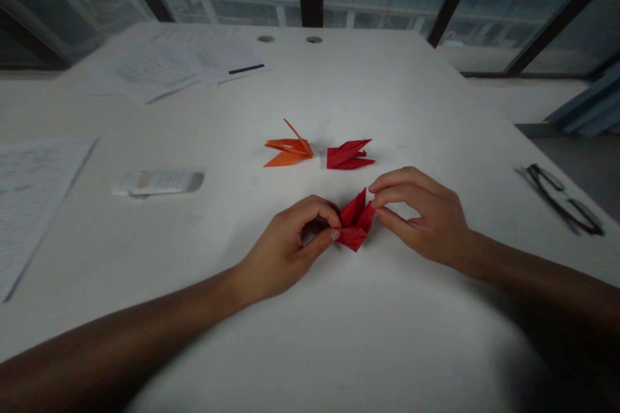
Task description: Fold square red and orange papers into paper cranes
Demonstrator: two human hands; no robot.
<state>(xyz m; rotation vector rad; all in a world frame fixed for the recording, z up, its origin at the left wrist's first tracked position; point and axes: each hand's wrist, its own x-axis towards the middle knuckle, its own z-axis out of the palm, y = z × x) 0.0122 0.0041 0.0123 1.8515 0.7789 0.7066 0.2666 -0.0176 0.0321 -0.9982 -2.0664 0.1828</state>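
Observation:
A red origami crane [353,227], its folded points spread, is between my hands, low over the white table. My left hand [285,245] pinches its left side between thumb and fingers. At the crane's right tip, my right hand [421,216] has thumb and fingertips closed on the paper. Just beyond them lie two more folded paper figures: an orange origami crane [289,150] with a long thin point sticking up, and a darker red origami crane [349,155] to its right.
A white printed packet or tube [162,183] lies to the left. Printed sheets [165,68] spread over the far left, with another sheet [33,187] at the left edge. Black-framed glasses [564,200] rest near the table's right edge. Windows stand behind the table.

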